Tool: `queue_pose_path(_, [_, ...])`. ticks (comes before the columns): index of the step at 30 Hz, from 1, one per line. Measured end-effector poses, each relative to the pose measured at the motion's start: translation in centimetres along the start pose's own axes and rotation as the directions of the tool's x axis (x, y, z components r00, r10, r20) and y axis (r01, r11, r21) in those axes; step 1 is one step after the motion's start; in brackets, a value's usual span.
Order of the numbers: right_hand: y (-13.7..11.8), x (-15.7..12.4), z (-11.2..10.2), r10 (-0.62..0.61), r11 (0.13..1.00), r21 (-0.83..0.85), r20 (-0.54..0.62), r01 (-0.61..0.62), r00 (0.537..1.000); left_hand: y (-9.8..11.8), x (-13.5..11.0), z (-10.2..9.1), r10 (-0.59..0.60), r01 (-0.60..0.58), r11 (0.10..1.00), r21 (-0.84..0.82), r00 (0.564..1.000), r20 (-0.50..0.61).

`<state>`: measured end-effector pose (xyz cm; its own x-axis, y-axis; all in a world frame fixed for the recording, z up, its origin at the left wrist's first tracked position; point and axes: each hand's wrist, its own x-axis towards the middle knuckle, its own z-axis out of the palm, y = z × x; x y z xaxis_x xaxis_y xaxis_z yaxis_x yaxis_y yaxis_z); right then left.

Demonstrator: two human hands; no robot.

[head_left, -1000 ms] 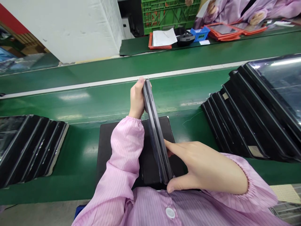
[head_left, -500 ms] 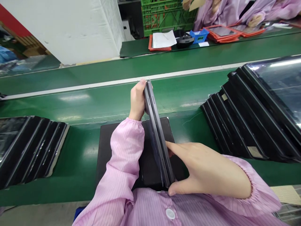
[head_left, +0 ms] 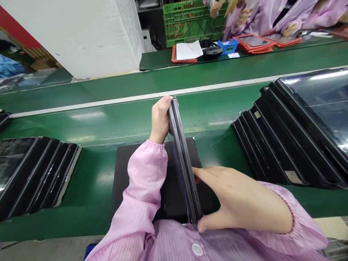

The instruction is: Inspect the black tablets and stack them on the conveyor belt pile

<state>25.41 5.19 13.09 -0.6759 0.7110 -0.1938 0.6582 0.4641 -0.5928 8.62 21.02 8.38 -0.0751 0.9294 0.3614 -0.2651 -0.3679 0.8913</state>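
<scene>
Above black pad (head_left: pixel 123 163): left hand (head_left: pixel 160 117) clasps two tablets (head_left: pixel 187 159), already paired, not yet set down; right hand (head_left: pixel 239 199) touches, grip unclear.

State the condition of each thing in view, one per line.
two slim dark slabs: on edge, side by side
left hand: closed around their far end
right hand: thumb and forefinger spread at their near end
left pile: fanned
right pile: fanned
black pad: flat, partly covered
white paper: unfolded
</scene>
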Motion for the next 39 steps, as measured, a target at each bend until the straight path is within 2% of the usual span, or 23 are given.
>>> queue_pose_path(6, [0.2, -0.2, 0.3, -0.039, 0.999, 0.002, -0.034, 0.039, 0.999, 0.1, 0.0, -0.1, 0.091, -0.092, 0.996, 0.005, 0.993, 0.075])
queue_pose_path(10, [0.2, 0.1, 0.2, 0.008, 1.0, 0.025, -0.051, -0.007, 0.999, 0.3, -0.1, -0.1, 0.123, -0.124, 0.992, 0.003, 0.987, 0.105])
queue_pose_path(14, [0.0, 0.4, -0.1, 0.029, 0.999, 0.024, -0.095, -0.027, 0.995, 0.8, -0.4, 0.1, 0.127, -0.133, 0.99, 0.048, 0.985, 0.113])
queue_pose_path(27, [-0.1, -0.6, -0.2, 0.06, 0.998, 0.016, -0.052, -0.06, 0.997, 2.5, -1.5, 1.0, 0.135, -0.143, 0.989, 0.048, 0.981, 0.139])
queue_pose_path(33, [-0.3, -0.6, -0.3, 0.026, 0.998, 0.052, -0.029, -0.024, 0.999, 3.2, -2.0, 1.5, 0.077, -0.076, 0.997, -0.015, 0.992, 0.103])
queue_pose_path(39, [-0.8, -1.1, -0.2, 0.049, 0.998, 0.049, -0.016, -0.048, 0.999, 3.8, -2.4, 1.5, 0.092, -0.092, 0.996, -0.001, 0.988, 0.121])
